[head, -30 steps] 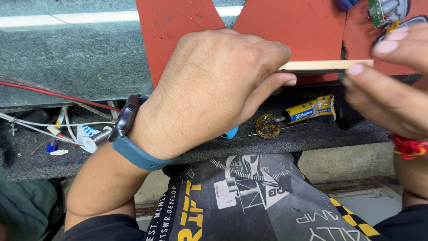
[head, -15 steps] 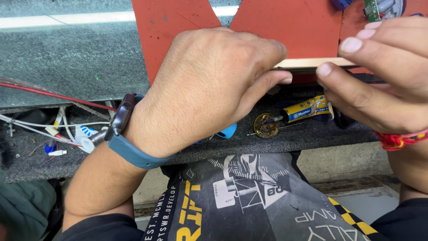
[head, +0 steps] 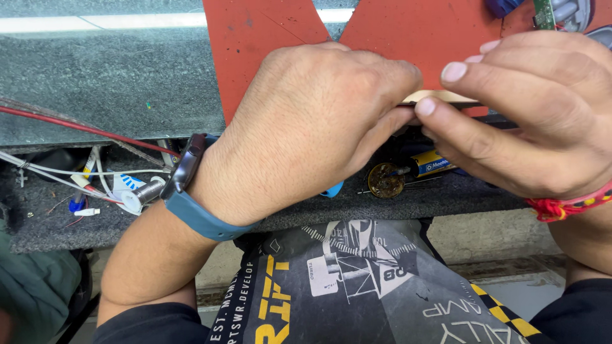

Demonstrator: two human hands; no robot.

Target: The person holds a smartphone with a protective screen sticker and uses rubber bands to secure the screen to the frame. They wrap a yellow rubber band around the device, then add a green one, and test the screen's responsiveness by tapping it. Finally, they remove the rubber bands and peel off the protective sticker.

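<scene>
While both my hands meet over the bench edge, my left hand [head: 312, 121] is curled down tight over one end of a thin pale wooden strip [head: 440, 97], fingers closed on it, most of the strip hidden under my knuckles. My right hand [head: 529, 114] pinches the strip's other end, thumb below, forefinger on top, nearly shut, likely to steady it level between the two grips. That strip sits at centre right, just above the dark felt ledge [head: 83, 223] and in front of the red mat [head: 408, 38]. Below my fingers lie a round rusty disc [head: 385, 180] and a small yellow-blue battery [head: 437, 162], near each other. Left side: loose red and white wires [head: 70, 172] by my blue watch band [head: 197, 220]. Grey speckled worktop [head: 95, 76] runs far left; pale concrete floor shows near, past my printed black shirt [head: 344, 280].
</scene>
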